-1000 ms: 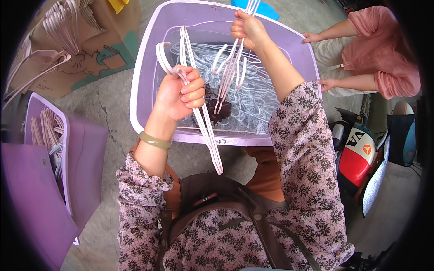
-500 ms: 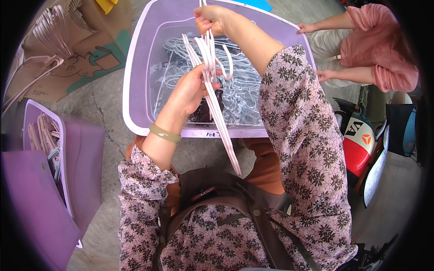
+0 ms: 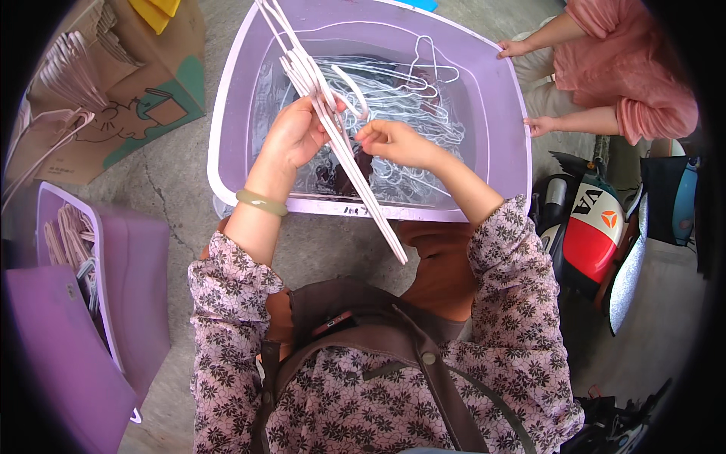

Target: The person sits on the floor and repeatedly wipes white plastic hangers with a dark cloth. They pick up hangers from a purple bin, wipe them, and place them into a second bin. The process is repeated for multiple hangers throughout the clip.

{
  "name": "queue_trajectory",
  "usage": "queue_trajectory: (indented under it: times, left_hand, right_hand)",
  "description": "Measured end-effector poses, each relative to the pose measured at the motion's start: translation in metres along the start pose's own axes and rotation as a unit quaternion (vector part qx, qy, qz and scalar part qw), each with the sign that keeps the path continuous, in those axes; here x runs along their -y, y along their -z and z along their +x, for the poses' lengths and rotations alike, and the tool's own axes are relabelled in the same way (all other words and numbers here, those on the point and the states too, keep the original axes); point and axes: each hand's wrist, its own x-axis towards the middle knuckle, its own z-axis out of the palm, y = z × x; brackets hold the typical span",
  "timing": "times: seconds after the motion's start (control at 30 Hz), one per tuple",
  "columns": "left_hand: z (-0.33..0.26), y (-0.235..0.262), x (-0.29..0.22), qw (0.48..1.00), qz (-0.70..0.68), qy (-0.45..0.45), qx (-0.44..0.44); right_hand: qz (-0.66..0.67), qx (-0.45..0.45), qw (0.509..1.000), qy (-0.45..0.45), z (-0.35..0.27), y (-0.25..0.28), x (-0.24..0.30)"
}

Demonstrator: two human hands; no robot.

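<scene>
Currently the left hand [image 3: 296, 135] has its grip closed round a bundle of white hangers [image 3: 333, 129], held slantwise over the purple tub [image 3: 503, 113]; hooks point up and away, long ends reach past the tub's near rim. Right hand [image 3: 393, 142] pinches one hanger at the bundle's side, fingers pressed together on the wire. More hangers [image 3: 412, 98] lie loose in the tub. To do this well, my judgement: keep the left grip tight near the hooks so the stack stays aligned, and seat each hook flush before releasing. Risk: tangling with the loose ones below.
</scene>
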Motion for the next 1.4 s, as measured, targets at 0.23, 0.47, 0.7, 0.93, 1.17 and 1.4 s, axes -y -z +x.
queue_trajectory:
  times: [0.23, 0.47, 0.7, 0.93, 1.17, 1.4]
  left_hand:
    - [0.001, -0.012, -0.001, 0.998, -0.054, -0.006, -0.015]
    - [0.013, -0.016, 0.006, 0.999, -0.033, 0.013, -0.02]
    - [0.013, -0.014, 0.004, 0.991, -0.077, -0.034, 0.107]
    - [0.029, -0.001, -0.003, 0.992, -0.024, 0.064, 0.108]
    - [0.035, -0.013, 0.011, 0.996, 0.02, 0.081, 0.03]
    - [0.044, -0.003, 0.02, 0.995, 0.055, 0.085, 0.003]
  right_hand:
    - [-0.278, -0.019, 0.958, 0.071, -0.008, -0.027, -0.055]
    - [-0.3, -0.04, 0.947, 0.105, -0.031, -0.011, -0.084]
    - [-0.118, -0.062, 0.985, 0.106, -0.034, -0.007, -0.096]
    - [0.032, -0.138, 0.984, 0.107, -0.048, 0.011, -0.052]
    - [0.293, -0.251, 0.892, 0.234, -0.057, 0.021, -0.022]
    - [0.517, -0.239, 0.73, 0.378, -0.085, 0.058, 0.03]
